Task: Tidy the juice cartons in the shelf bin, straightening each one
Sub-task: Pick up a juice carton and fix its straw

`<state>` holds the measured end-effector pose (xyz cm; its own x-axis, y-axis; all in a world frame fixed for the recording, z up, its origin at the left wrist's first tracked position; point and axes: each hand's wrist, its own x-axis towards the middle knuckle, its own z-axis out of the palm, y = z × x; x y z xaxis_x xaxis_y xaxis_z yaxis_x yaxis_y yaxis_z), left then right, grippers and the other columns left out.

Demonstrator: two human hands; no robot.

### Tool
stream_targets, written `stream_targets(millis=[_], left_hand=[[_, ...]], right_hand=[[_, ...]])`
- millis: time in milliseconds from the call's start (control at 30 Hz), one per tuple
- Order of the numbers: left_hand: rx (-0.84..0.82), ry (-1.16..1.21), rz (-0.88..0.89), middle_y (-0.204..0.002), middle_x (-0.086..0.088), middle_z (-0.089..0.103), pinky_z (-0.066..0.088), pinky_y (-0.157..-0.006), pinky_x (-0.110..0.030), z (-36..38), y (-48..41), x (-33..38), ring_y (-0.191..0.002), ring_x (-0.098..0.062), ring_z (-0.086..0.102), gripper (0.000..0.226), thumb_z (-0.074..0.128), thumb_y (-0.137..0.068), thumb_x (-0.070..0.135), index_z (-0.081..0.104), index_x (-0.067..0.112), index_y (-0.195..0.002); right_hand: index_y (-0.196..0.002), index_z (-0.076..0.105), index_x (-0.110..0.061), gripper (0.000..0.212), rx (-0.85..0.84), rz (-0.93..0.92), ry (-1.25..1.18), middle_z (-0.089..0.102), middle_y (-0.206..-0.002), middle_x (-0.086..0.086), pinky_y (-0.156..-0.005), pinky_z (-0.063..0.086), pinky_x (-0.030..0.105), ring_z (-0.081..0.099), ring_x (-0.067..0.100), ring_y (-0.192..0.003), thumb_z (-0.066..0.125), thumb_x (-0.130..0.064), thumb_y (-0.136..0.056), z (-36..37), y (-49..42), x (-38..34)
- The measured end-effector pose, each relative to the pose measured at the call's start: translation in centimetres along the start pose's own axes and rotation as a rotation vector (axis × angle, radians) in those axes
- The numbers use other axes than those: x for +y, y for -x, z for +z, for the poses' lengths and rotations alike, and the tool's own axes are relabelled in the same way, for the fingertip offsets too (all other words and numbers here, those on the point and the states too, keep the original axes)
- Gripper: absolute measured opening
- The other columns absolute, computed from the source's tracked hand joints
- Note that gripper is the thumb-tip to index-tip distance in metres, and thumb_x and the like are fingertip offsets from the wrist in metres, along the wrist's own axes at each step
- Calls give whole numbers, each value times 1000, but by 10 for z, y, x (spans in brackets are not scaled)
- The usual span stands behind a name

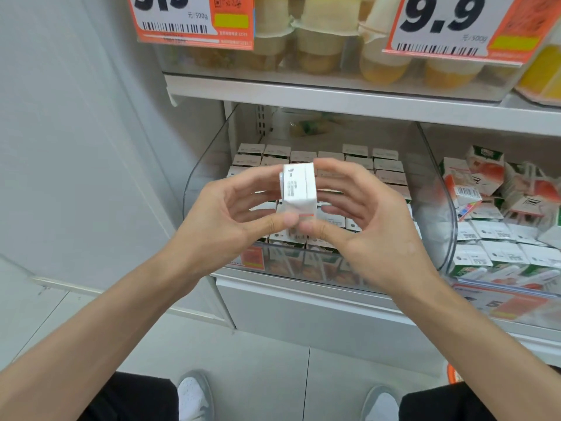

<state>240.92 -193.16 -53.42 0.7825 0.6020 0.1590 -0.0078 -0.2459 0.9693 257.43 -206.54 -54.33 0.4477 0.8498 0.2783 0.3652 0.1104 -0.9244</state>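
- Left forearm [121, 317] and right forearm [473, 323], both bare, rise from the lower corners and lie nearest the lens.
- White shelving unit [334, 95]: two tiers in view. The upper tier carries sealed fruit cups [321, 41] behind two orange price labels [194, 16].
- Clear shelf bins, two, on the lower tier: the left bin [206, 168], directly behind the hands, and the right bin [473, 284] just beside it.
- Packed juice cartons [390, 177] stand top-up in even rows in the left bin. Well over a dozen tops show, but the hands hide the middle, so there is no full count. In the right bin, several jumbled cartons [485, 177] lie tilted at the back.
- Left hand [230, 214] and right hand [364, 220], two, meet over the left bin. On each, the thumb presses the near lower end of one carton and the curled fingers close on its far upper part.
- Held juice carton [299, 186], one: white, roughly upright, narrow face to the camera, above the rows and apart from them.
- Step in hand, as judged: one carton has been lifted out and is being squared between both hands.
- Next move, as judged: lower it upright into a gap in the rows, aligned with its neighbours. That gap is hidden behind the hands.
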Motion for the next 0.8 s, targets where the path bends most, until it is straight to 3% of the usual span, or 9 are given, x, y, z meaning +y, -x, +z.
stream_targets(millis=[67, 167, 267, 367, 467, 600, 667, 733, 800], left_hand=[[-9, -2, -51, -128, 8, 76, 58, -102, -28, -1, -1, 2, -119, -11, 72, 47, 71, -93, 28, 66, 27, -140], [-50, -7, -124, -127, 8, 76, 60, -98, -32, -5, -1, 2, -117, -15, 74, 40, 58, -104, 33, 64, 34, -143], [-47, 8, -184, -126, 2, 76, 60, -100, -44, -9, 1, 1, -115, -19, 75, 40, 63, -102, 33, 64, 38, -142], [-34, 80, -227, -130, -5, 73, 65, -90, -42, -13, 5, 2, -109, -25, 77, 42, 68, -99, 27, 64, 37, -140], [-9, 82, -258, -129, -7, 73, 66, -85, -44, -20, 9, 4, -95, -30, 80, 52, 76, -93, 17, 63, 37, -139], [131, -71, -164, -117, 4, 78, 65, -75, -26, -37, 11, 5, -94, -16, 80, 57, 83, -86, 9, 64, 29, -136], [198, -181, -100, -117, 11, 77, 63, -80, -21, -49, 13, 3, -99, -5, 77, 60, 84, -85, 7, 64, 29, -137], [227, -282, -58, -116, 17, 76, 60, -89, -18, -63, 16, 3, -103, 1, 74, 64, 85, -86, 10, 61, 32, -141], [254, -398, -21, -115, 19, 76, 61, -92, -25, -75, 21, 1, -104, 2, 73, 67, 86, -86, 14, 60, 37, -142]], right_hand=[[-136, 61, -30, 57, -17, 168, -183, 79, -118, -5, -98, 58, 31, 76, 12, -109, 84, -14, -86, -1, 0, -6], [-137, 61, -35, 46, -70, 323, -314, 81, -115, 1, -108, 53, 45, 78, 22, -105, 75, -27, -94, -1, -1, -9], [-147, 53, -37, 49, -136, 364, -447, 80, -117, 8, -109, 54, 47, 77, 29, -108, 66, -23, -102, 3, -5, -12], [-150, 53, -30, 46, -225, 376, -537, 78, -123, 10, -107, 56, 46, 75, 30, -114, 61, -18, -106, 8, -10, -17], [-142, 61, -29, 40, -224, 334, -384, 77, -125, 0, -101, 60, 46, 77, 24, -110, 68, -28, -102, 19, -16, -18], [-130, 71, -27, 33, -162, 206, -79, 77, -121, -12, -89, 63, 27, 76, 5, -102, 76, -24, -98, 36, -31, -16], [-122, 74, -26, 31, -148, 90, 93, 79, -108, -15, -87, 61, 22, 73, 0, -100, 82, -24, -92, 44, -41, -15], [-118, 76, -24, 30, -128, 29, 107, 80, -102, -14, -83, 59, 18, 72, 1, -97, 84, -22, -90, 53, -48, -15], [-118, 75, -23, 29, -125, -11, 115, 79, -102, -12, -82, 59, 19, 72, 4, -96, 84, -20, -91, 62, -53, -15]])
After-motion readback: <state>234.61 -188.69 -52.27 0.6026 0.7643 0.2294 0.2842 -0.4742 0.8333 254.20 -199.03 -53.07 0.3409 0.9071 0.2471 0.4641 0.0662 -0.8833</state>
